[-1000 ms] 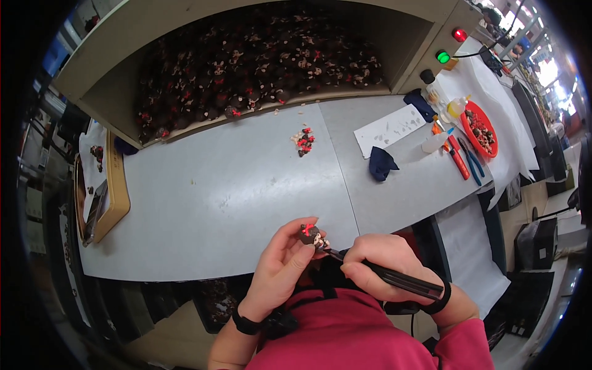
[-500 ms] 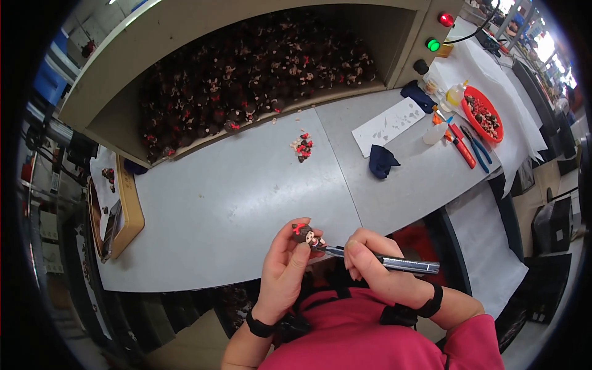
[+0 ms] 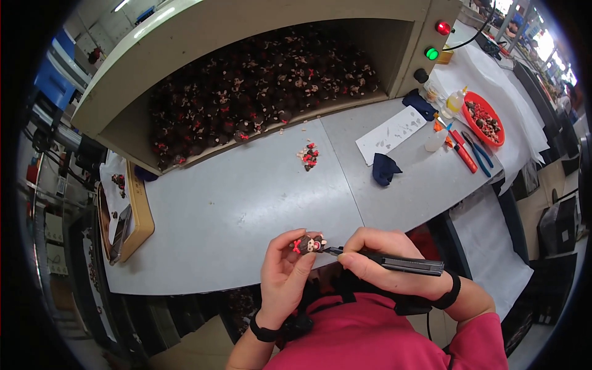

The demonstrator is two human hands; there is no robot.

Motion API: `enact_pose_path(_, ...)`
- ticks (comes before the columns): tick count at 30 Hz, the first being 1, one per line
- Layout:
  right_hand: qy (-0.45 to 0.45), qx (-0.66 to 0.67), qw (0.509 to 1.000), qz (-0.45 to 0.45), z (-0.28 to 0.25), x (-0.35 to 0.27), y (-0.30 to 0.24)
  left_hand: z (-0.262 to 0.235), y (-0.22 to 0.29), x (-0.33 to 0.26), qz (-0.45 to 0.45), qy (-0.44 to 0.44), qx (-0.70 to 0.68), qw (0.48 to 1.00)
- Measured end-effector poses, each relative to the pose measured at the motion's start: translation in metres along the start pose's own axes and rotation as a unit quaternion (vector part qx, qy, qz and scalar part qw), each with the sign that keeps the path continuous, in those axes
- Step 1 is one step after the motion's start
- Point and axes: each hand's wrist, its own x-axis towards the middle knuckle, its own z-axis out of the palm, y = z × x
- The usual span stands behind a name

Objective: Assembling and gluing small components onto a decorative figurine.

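A view from above of a grey worktable that runs from lower left to upper right, its near edge curving just in front of the person.

At the far left end, a shallow tan tray sits close to the table's left edge. Behind the table, a long open bin is packed with dark figurines. The broad stretch of grey surface between the tray and the hands is bare, with open room on all sides. A little pile of small dark and red pieces lies near the back, well apart from the hands.

At the near edge, the left hand pinches a small brown figurine with red details between thumb and fingertips, fingers curled narrowly round it. The figurine is held above the table's front edge, its long axis roughly level, left to right. Just beside it, the right hand grips a dark pen-shaped tool, fingers closed round the shaft. The tool lies almost level, its tip pointing left and touching the figurine.

Further right lie a white paper sheet, a dark blue cloth, small bottles, red-handled and blue-handled pliers, and a red bowl near the right edge.
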Motion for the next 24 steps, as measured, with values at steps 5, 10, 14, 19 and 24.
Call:
enact_pose_path(5, 0.023, 0.016, 1.0, -0.009, 0.007, 0.0, 0.011, 0.002, 0.001, 0.0, 0.021, 0.015, 0.009, 1.0)
enact_pose_path(10, 0.048, 0.175, 0.982, 0.044, 0.015, -0.006, 0.021, 0.007, -0.004, 0.003, 0.051, 0.043, -0.012, 0.998)
enact_pose_path(14, 0.064, 0.242, 0.967, 0.055, 0.016, -0.006, 0.023, 0.007, -0.007, 0.004, 0.056, 0.05, -0.002, 0.997)
enact_pose_path(19, 0.053, 0.264, 0.96, 0.074, 0.015, -0.004, 0.026, 0.008, -0.007, 0.004, 0.048, 0.069, -0.022, 0.996)
enact_pose_path(24, 0.057, 0.25, 0.962, 0.09, 0.014, -0.003, 0.025, 0.003, -0.002, 0.003, 0.012, 0.058, -0.026, 0.998)
